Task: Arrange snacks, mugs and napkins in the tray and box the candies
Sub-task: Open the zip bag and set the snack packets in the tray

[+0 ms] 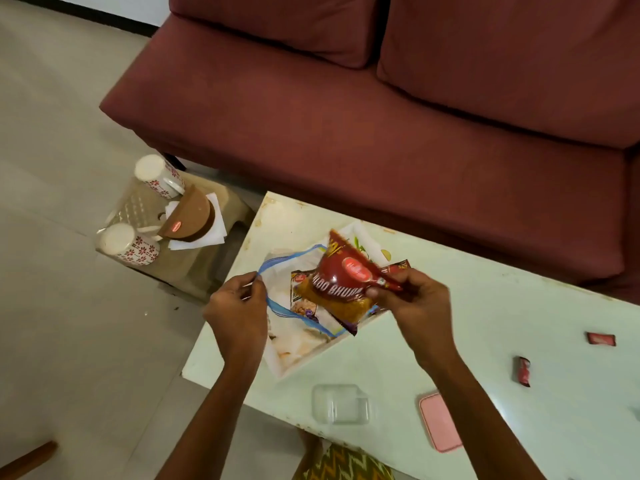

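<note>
Head view showed the right hand (412,299) pinching the corner of a red snack pack (343,289) over the tray (304,355) in the middle of the frame. The left hand (239,306) pinched the blue-edged bag (277,265). The pack looked light, soft and crinkly, maybe slippery; its sealed edge seemed best to hold. Candies (523,370) lay right, on the counter (519,306).

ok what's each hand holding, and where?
Right hand pinches red snack packet by its corner. Left hand pinches zip bag at its blue rim.
</note>
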